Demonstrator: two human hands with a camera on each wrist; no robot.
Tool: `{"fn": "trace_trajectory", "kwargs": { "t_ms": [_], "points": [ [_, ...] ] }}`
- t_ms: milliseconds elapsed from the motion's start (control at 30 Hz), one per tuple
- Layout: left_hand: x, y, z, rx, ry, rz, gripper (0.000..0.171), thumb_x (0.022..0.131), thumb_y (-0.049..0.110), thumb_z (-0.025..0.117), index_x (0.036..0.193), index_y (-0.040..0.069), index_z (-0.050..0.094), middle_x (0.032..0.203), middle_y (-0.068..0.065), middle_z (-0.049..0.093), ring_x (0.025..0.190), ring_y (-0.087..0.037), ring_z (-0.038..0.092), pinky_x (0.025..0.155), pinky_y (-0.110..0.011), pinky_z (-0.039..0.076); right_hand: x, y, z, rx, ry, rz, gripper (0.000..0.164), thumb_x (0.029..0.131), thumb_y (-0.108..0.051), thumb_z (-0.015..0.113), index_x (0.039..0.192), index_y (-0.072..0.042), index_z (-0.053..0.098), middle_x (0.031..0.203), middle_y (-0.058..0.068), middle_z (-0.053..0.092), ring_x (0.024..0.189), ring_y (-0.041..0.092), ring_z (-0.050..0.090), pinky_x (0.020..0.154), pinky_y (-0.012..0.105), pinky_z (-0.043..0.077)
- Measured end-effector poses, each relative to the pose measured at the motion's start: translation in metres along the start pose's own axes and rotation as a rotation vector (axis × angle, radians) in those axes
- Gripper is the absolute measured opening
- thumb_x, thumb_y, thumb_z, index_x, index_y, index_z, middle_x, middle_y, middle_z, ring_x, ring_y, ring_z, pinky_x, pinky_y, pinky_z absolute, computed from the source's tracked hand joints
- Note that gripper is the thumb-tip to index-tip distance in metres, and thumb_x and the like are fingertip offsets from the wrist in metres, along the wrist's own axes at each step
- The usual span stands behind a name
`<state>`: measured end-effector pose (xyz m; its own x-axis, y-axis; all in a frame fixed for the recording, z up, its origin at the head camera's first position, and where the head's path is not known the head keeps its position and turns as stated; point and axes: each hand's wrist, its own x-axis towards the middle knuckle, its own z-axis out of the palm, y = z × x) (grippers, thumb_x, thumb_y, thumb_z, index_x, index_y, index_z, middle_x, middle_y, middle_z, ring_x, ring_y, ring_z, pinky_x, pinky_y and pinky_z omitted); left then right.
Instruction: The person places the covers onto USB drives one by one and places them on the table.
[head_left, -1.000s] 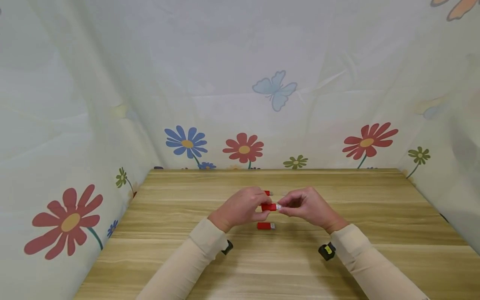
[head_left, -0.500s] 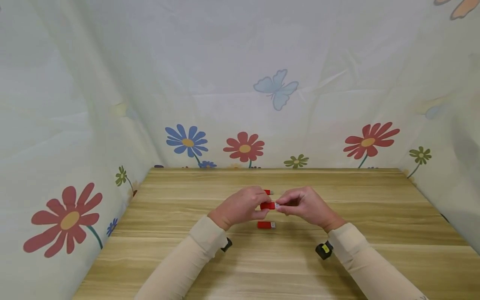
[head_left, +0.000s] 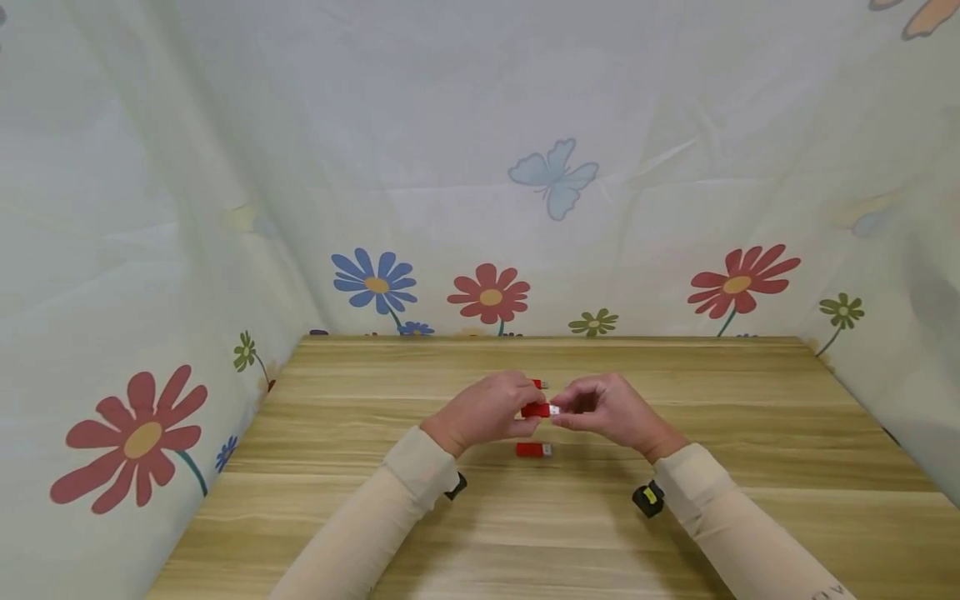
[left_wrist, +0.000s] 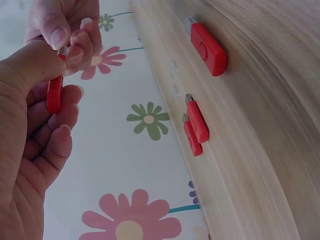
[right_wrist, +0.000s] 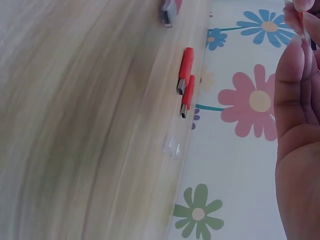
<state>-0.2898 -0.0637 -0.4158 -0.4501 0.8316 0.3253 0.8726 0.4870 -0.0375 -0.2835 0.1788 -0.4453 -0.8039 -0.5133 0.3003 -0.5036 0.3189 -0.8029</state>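
My left hand (head_left: pixel 486 410) holds a red USB stick (head_left: pixel 535 411) by its body, thumb on one side and fingers on the other. Its metal plug end points right, where the thumb and fingertips of my right hand (head_left: pixel 618 415) pinch it. In the left wrist view the held stick (left_wrist: pixel 54 95) is up off the table, its plug end partly hidden by fingers. Nearer me lies another red USB stick (head_left: pixel 529 450). Two more red USB sticks, one (left_wrist: pixel 198 120) beside the other (left_wrist: pixel 192 137), lie farther back on the table.
Small clear plastic pieces (right_wrist: pixel 171 147), like caps, lie on the wooden table (head_left: pixel 360 517) near its far edge. A flower-print cloth (head_left: pixel 420 150) hangs around the back and sides. Black wrist cameras (head_left: pixel 648 498) hang below both sleeves.
Both hands stay nearly in place around the USB stick. The right fingertips have shifted slightly left along its plug end; the sticks on the table have not moved.
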Motion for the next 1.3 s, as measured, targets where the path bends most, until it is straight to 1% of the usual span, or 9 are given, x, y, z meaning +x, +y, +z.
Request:
{"fn": "trace_trajectory", "kwargs": {
  "t_ms": [133, 200, 333, 433, 633, 900, 1067, 1200, 1300],
  "points": [
    [0.001, -0.004, 0.005, -0.039, -0.012, -0.020, 0.027, 0.088, 0.024, 0.082, 0.112, 0.012, 0.077, 0.100, 0.002, 0.075, 0.086, -0.007, 0.064, 0.083, -0.014, 0.055, 0.002, 0.003, 0.001, -0.042, -0.003, 0.030, 0.017, 0.085, -0.021, 0.084, 0.100, -0.014, 0.080, 0.096, 0.003, 0.078, 0.079, 0.013, 0.071, 0.073, 0.026, 0.061],
    [0.002, -0.005, 0.008, -0.070, -0.026, -0.043, 0.026, 0.088, 0.023, 0.083, 0.111, 0.013, 0.077, 0.100, 0.002, 0.075, 0.086, -0.007, 0.063, 0.083, -0.014, 0.056, 0.003, 0.005, 0.001, -0.061, -0.010, 0.046, 0.018, 0.086, -0.023, 0.084, 0.101, -0.016, 0.080, 0.096, 0.001, 0.078, 0.079, 0.013, 0.071, 0.073, 0.026, 0.061],
    [0.005, -0.008, 0.017, -0.125, -0.085, -0.124, 0.025, 0.088, 0.024, 0.083, 0.110, 0.015, 0.078, 0.099, 0.004, 0.074, 0.084, -0.006, 0.061, 0.083, -0.014, 0.055, 0.006, 0.008, 0.003, -0.115, -0.030, 0.088, 0.016, 0.088, -0.021, 0.082, 0.104, -0.018, 0.080, 0.095, -0.002, 0.078, 0.079, 0.015, 0.070, 0.074, 0.026, 0.060],
    [0.008, -0.010, 0.025, -0.138, -0.135, -0.181, 0.025, 0.088, 0.025, 0.082, 0.111, 0.016, 0.078, 0.100, 0.004, 0.074, 0.084, -0.006, 0.061, 0.083, -0.015, 0.054, 0.009, 0.008, 0.006, -0.192, -0.054, 0.116, 0.014, 0.088, -0.017, 0.081, 0.102, -0.019, 0.079, 0.093, -0.005, 0.077, 0.079, 0.013, 0.069, 0.074, 0.024, 0.059],
    [0.010, -0.012, 0.037, -0.166, -0.184, -0.251, 0.021, 0.090, 0.027, 0.080, 0.108, 0.018, 0.078, 0.099, 0.005, 0.074, 0.084, -0.006, 0.060, 0.082, -0.016, 0.054, 0.015, 0.009, 0.011, -0.324, -0.109, 0.128, 0.010, 0.089, -0.017, 0.081, 0.098, -0.016, 0.079, 0.087, -0.007, 0.075, 0.074, 0.009, 0.064, 0.071, 0.022, 0.057],
    [0.013, -0.013, 0.047, -0.211, -0.224, -0.308, 0.011, 0.092, 0.028, 0.078, 0.096, 0.018, 0.076, 0.082, 0.010, 0.067, 0.076, -0.008, 0.055, 0.072, -0.017, 0.048, 0.021, 0.009, 0.015, -0.420, -0.154, 0.159, 0.007, 0.089, -0.014, 0.080, 0.095, -0.013, 0.079, 0.084, -0.006, 0.074, 0.072, 0.007, 0.061, 0.071, 0.021, 0.056],
    [0.016, -0.013, 0.051, -0.246, -0.254, -0.340, 0.011, 0.090, 0.026, 0.080, 0.094, 0.017, 0.076, 0.076, 0.010, 0.066, 0.071, -0.009, 0.056, 0.068, -0.016, 0.048, 0.025, 0.011, 0.017, -0.447, -0.185, 0.106, 0.004, 0.088, -0.010, 0.080, 0.090, -0.007, 0.078, 0.082, -0.002, 0.074, 0.072, 0.008, 0.063, 0.069, 0.021, 0.055],
    [0.017, -0.013, 0.054, -0.228, -0.279, -0.329, 0.010, 0.090, 0.024, 0.080, 0.093, 0.015, 0.078, 0.073, 0.009, 0.065, 0.067, -0.009, 0.054, 0.066, -0.016, 0.047, 0.026, 0.014, 0.017, -0.431, -0.212, 0.087, 0.004, 0.087, -0.007, 0.080, 0.086, -0.005, 0.077, 0.080, 0.001, 0.074, 0.072, 0.010, 0.065, 0.068, 0.022, 0.055],
    [0.018, -0.014, 0.058, -0.213, -0.290, -0.323, 0.009, 0.090, 0.024, 0.080, 0.092, 0.015, 0.079, 0.071, 0.009, 0.064, 0.066, -0.009, 0.053, 0.065, -0.017, 0.046, 0.027, 0.016, 0.018, -0.430, -0.219, 0.107, 0.003, 0.086, -0.007, 0.081, 0.086, -0.006, 0.078, 0.080, 0.000, 0.074, 0.072, 0.011, 0.065, 0.068, 0.022, 0.055]
  ]
}}
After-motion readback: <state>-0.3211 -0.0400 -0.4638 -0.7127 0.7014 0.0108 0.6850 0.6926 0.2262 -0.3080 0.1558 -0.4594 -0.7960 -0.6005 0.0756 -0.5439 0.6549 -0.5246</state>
